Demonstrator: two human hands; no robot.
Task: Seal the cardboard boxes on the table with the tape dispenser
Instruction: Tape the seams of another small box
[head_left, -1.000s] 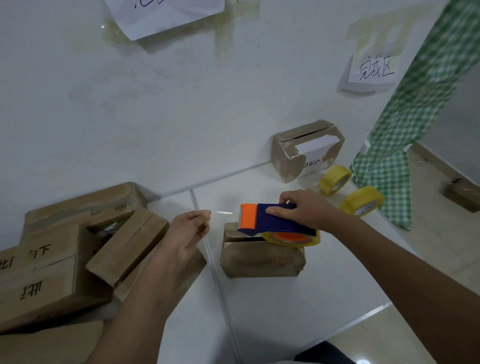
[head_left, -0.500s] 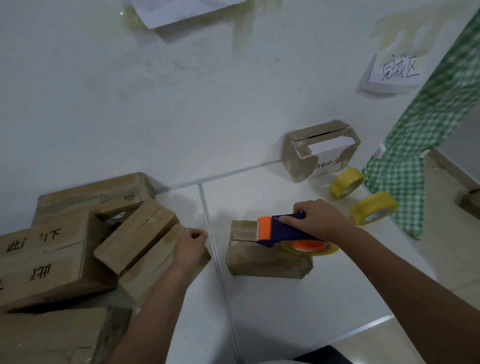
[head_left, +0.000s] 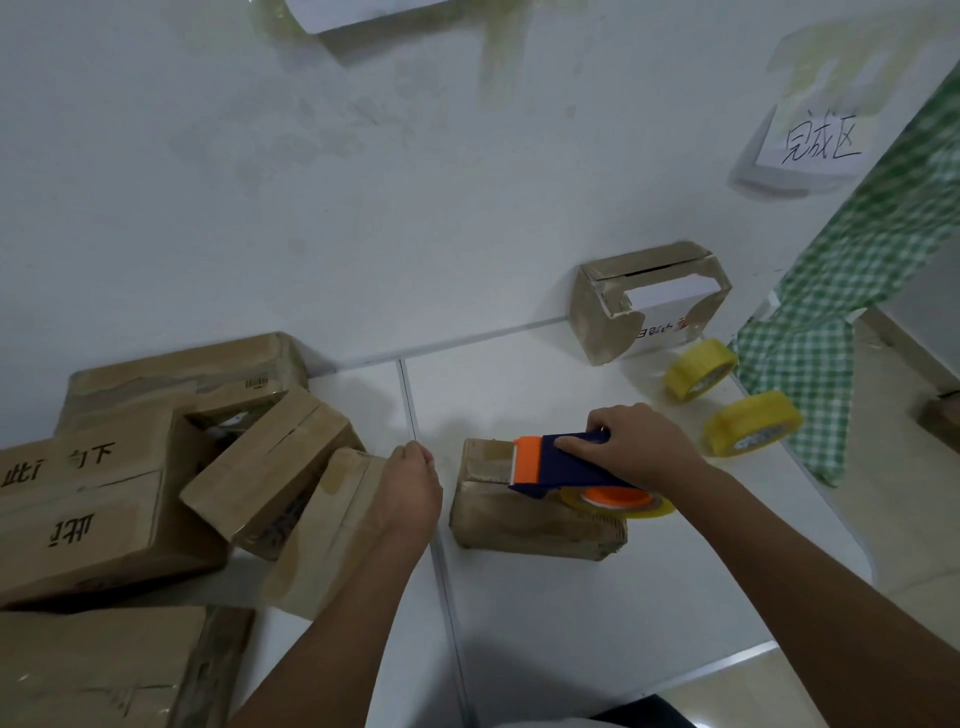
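Right hand (head_left: 641, 449) fingers grip the tape dispenser (head_left: 566, 467) on the box (head_left: 524, 519).

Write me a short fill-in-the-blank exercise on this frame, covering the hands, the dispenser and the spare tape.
1. The right hand grips the blue and ____ tape dispenser.
2. The dispenser rests on top of a small cardboard ____.
3. Near the table's right edge stand ____ yellow tape rolls.
4. The left hand touches a leaning box in the pile to the ____ of the taped one.

Missing words: orange; box; two; left
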